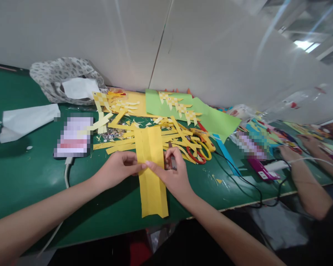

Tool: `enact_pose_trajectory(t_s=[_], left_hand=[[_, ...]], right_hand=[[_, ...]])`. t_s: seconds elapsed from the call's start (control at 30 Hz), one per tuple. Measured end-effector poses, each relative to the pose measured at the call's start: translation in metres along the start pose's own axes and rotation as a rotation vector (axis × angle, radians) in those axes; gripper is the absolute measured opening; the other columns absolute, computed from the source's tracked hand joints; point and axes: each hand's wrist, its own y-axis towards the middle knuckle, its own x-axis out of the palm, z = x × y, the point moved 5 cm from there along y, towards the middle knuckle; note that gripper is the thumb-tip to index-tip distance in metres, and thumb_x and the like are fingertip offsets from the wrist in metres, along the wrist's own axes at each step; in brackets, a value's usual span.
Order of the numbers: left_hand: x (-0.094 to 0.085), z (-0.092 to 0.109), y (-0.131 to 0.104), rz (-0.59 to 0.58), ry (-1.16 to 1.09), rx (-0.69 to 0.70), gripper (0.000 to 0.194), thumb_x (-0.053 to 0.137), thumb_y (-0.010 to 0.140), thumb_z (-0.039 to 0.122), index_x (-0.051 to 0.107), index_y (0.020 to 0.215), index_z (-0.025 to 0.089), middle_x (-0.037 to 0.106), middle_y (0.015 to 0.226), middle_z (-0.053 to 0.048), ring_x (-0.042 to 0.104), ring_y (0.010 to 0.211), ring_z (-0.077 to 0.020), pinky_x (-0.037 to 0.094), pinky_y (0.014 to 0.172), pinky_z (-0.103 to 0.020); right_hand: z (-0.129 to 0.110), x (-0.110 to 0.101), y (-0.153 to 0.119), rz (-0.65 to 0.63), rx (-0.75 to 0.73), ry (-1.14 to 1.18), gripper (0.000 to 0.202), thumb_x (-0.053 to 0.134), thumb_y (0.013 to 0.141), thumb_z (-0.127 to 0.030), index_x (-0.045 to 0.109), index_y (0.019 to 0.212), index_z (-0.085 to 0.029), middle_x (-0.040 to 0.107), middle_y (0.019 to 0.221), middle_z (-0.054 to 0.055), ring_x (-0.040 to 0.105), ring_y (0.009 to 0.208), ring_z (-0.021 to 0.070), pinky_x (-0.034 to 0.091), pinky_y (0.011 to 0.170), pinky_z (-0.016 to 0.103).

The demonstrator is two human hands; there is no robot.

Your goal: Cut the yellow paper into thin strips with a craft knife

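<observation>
A long sheet of yellow paper (152,195) with lengthwise creases is held upright over the green table edge. My left hand (122,166) pinches its left side between thumb and fingers. From the other side my right hand (176,173) grips the same sheet, its thumb pressed on the front near the middle. A slim dark brown tool (172,160) also rests in the right hand's fingers; its kind is not clear. Behind the sheet lie many cut yellow strips (122,144). Scissors (204,153) with red and yellow handles and a yellow glue gun (207,140) lie right of the strips.
A plugged-in phone (74,136) lies at left, near a patterned cloth bag (66,70). Woven paper fish (180,105) rest on green paper (152,99) by the wall. At right are cables, a magenta box (262,170) and another person's forearm (302,181).
</observation>
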Motion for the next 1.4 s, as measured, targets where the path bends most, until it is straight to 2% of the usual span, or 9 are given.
enact_pose_trajectory(t_s=[0.27,0.43,0.53,0.63,0.73,0.9,1.07,1.27,1.4], left_hand=[[-0.004,0.010,0.000,0.096,-0.103,-0.027,0.036,0.072,0.069,0.048,0.058,0.062,0.016,0.054,0.060,0.004,0.053,0.058,-0.0096,0.050,0.060,-0.023],[-0.003,0.010,-0.001,0.093,-0.177,-0.025,0.035,0.075,0.067,0.045,0.058,0.060,0.015,0.052,0.058,0.004,0.051,0.058,-0.0085,0.049,0.059,-0.021],[-0.001,0.004,0.000,0.055,-0.230,-0.057,0.030,0.074,0.069,0.043,0.064,0.067,0.016,0.057,0.064,0.004,0.054,0.062,-0.0087,0.050,0.063,-0.021],[0.001,0.000,0.001,0.013,-0.215,-0.061,0.026,0.075,0.070,0.041,0.067,0.072,0.017,0.060,0.067,0.003,0.055,0.064,-0.0087,0.050,0.065,-0.021],[0.000,0.000,0.003,0.030,-0.194,-0.023,0.026,0.074,0.071,0.041,0.066,0.070,0.017,0.057,0.064,0.004,0.053,0.061,-0.0080,0.048,0.062,-0.019],[-0.003,0.004,0.003,0.087,-0.224,0.009,0.029,0.074,0.071,0.042,0.064,0.064,0.016,0.054,0.061,0.005,0.051,0.059,-0.0071,0.048,0.061,-0.018],[-0.002,0.004,0.002,0.104,-0.254,-0.020,0.027,0.075,0.069,0.040,0.064,0.065,0.016,0.059,0.064,0.003,0.057,0.064,-0.0091,0.050,0.064,-0.020],[0.003,0.007,-0.001,0.026,-0.206,-0.116,0.031,0.080,0.061,0.033,0.070,0.086,0.017,0.071,0.076,0.000,0.064,0.071,-0.0142,0.051,0.069,-0.024],[0.010,0.010,-0.004,-0.073,-0.155,-0.134,0.017,0.076,0.063,0.027,0.069,0.074,0.016,0.070,0.070,0.000,0.063,0.066,-0.0130,0.050,0.066,-0.023]], right_hand=[[-0.007,-0.007,0.000,0.097,-0.047,-0.019,0.043,0.076,0.073,-0.033,0.034,0.068,-0.023,0.031,0.058,-0.009,0.030,0.049,0.0088,0.027,0.048,0.025],[-0.008,-0.006,-0.001,0.109,-0.027,0.036,0.045,0.076,0.072,-0.032,0.033,0.067,-0.023,0.032,0.059,-0.009,0.030,0.049,0.0085,0.027,0.048,0.025],[-0.004,-0.004,0.000,0.081,-0.034,0.086,0.043,0.076,0.071,-0.029,0.034,0.068,-0.023,0.031,0.061,-0.008,0.030,0.051,0.0089,0.027,0.049,0.025],[0.001,0.000,0.003,0.025,-0.011,0.160,0.042,0.076,0.070,-0.028,0.035,0.069,-0.023,0.031,0.062,-0.008,0.032,0.053,0.0097,0.029,0.051,0.025],[0.005,0.002,0.005,-0.006,0.047,0.204,0.044,0.078,0.067,-0.028,0.034,0.068,-0.023,0.035,0.062,-0.008,0.037,0.056,0.0103,0.032,0.053,0.025],[0.006,0.003,0.004,0.035,0.105,0.311,0.047,0.079,0.065,-0.026,0.032,0.067,-0.023,0.041,0.060,-0.008,0.041,0.058,0.0109,0.036,0.055,0.025],[0.008,0.001,0.002,0.080,0.091,0.342,0.047,0.078,0.066,-0.026,0.032,0.068,-0.023,0.045,0.062,-0.007,0.044,0.059,0.0114,0.038,0.056,0.026],[0.008,-0.004,0.002,0.124,0.021,0.189,0.045,0.077,0.068,-0.027,0.032,0.068,-0.023,0.037,0.060,-0.009,0.037,0.055,0.0097,0.032,0.052,0.024],[0.003,-0.005,0.001,0.121,-0.012,0.084,0.043,0.075,0.071,-0.030,0.032,0.069,-0.023,0.035,0.062,-0.008,0.035,0.054,0.0098,0.031,0.052,0.025]])
